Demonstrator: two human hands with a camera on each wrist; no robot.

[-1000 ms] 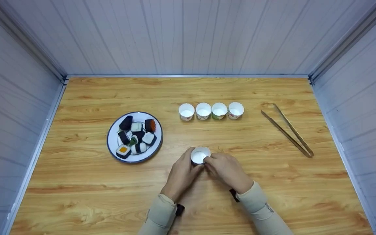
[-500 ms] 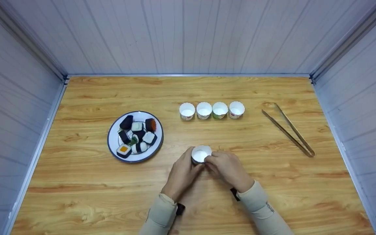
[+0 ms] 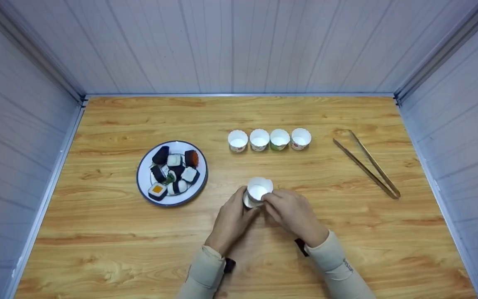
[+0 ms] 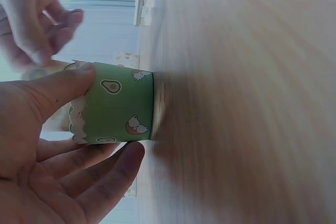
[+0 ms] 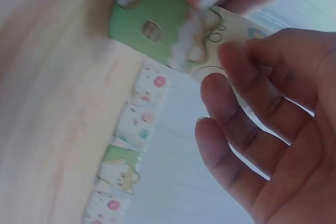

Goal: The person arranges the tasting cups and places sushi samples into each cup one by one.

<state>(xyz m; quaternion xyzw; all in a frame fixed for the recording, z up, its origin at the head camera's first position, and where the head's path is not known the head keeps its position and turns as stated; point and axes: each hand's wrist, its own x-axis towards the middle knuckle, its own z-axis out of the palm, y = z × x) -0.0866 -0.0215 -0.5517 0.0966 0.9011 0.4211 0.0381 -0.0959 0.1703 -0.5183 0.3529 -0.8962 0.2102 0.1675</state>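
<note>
My left hand [image 3: 230, 222] grips a green paper baking cup [image 4: 118, 103] with avocado prints and a scalloped white rim. In the left wrist view, the thumb lies along one side of it, fingers on the other, and its base is at the tabletop. A second paper cup [image 3: 259, 187], white inside, sits partly out of the green one, above and slightly right of it. My right hand [image 3: 295, 209] pinches this upper cup by its near right rim between thumb and index finger. Its patterned pale wall [image 5: 231, 38] shows past the green rim in the right wrist view.
Several paper cups [image 3: 259, 144] stand in a row farther back. To the left, a blue-rimmed white plate [image 3: 142, 178] bears several sushi pieces [image 3: 157, 192]. Metal tongs [image 3: 367, 166] lie spread on the right of the wooden table [image 3: 110, 249]. Panel walls [image 3: 230, 50] enclose the back and sides.
My right hand has drawn the inner cup up and slightly away to the right, so the green cup's rim shows below it. My left hand stays in place.
</note>
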